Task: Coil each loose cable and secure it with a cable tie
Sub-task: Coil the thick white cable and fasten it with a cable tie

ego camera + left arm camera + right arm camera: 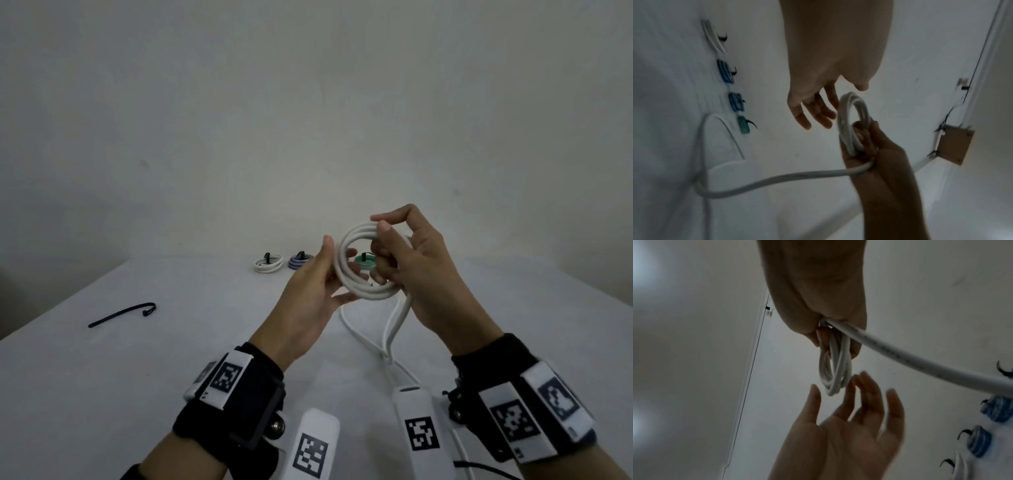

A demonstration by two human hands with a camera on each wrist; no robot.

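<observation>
A thick white cable is wound into a coil (356, 263) of a few turns held up above the table. My right hand (407, 260) grips the coil's right side with curled fingers (861, 136), and the loose tail (394, 325) hangs from it down to the tabletop (756, 181) (920, 360). My left hand (318, 284) is spread open just left of the coil, fingers straight (849, 402) beside the coil (835, 369), holding nothing. A black cable tie (121, 313) lies loose on the table at the left.
Several tied coils sit in a row at the table's far edge: a white one (268, 264), a blue one (299, 262) and a green one (364, 262) seen through the held coil. The table (137, 377) has a white cloth; a plain wall stands behind.
</observation>
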